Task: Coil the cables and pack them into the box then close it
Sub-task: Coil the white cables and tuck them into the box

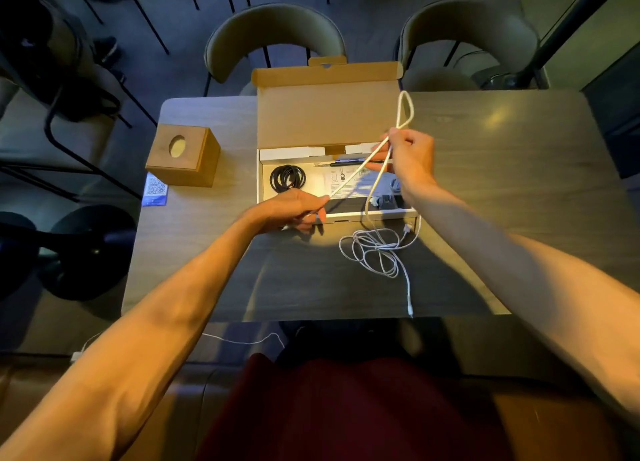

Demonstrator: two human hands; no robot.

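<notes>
Table: carries all items. Box: at table's far centre, lid standing open. Wooden cube: left of box, round hole on top. White cable: loose heap on table just in front of box, one strand taut above box between hands, small loop rising against box lid. Right hand: above box's right half, fingers curled, pinching cable below loop. Left hand: at box's front left edge, pinching strand's other end. Black cable: coiled, inside box, left end. QR card: left of box, beside cube.
</notes>
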